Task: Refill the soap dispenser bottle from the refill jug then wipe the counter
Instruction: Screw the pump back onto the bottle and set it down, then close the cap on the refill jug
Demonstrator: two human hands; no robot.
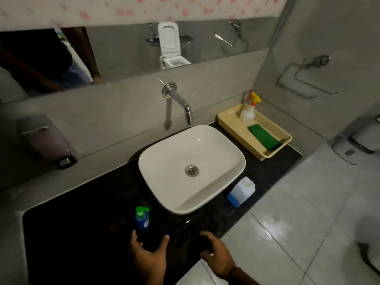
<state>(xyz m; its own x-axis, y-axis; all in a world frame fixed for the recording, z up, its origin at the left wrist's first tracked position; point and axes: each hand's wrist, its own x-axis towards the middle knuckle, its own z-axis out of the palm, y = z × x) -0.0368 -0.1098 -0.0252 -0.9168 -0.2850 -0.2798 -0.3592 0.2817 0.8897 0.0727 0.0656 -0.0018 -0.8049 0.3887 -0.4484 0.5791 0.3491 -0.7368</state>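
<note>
A blue soap dispenser bottle (142,220) with a green pump top stands upright on the black counter (86,233), left of the sink's front corner. My left hand (149,257) is just below it, fingers spread on either side of the bottle's base, holding nothing. My right hand (216,254) hovers open over the counter's front edge. The translucent refill jug (241,191), with blue liquid at its bottom, stands to the right of the sink. A folded green cloth (264,136) lies in the beige tray (230,122).
A white basin (162,161) sits mid-counter under a wall tap (181,101). A spray bottle (248,111) stands in the tray at the back right. A wall soap dispenser (49,140) hangs at the left. A bin (357,145) stands on the tiled floor.
</note>
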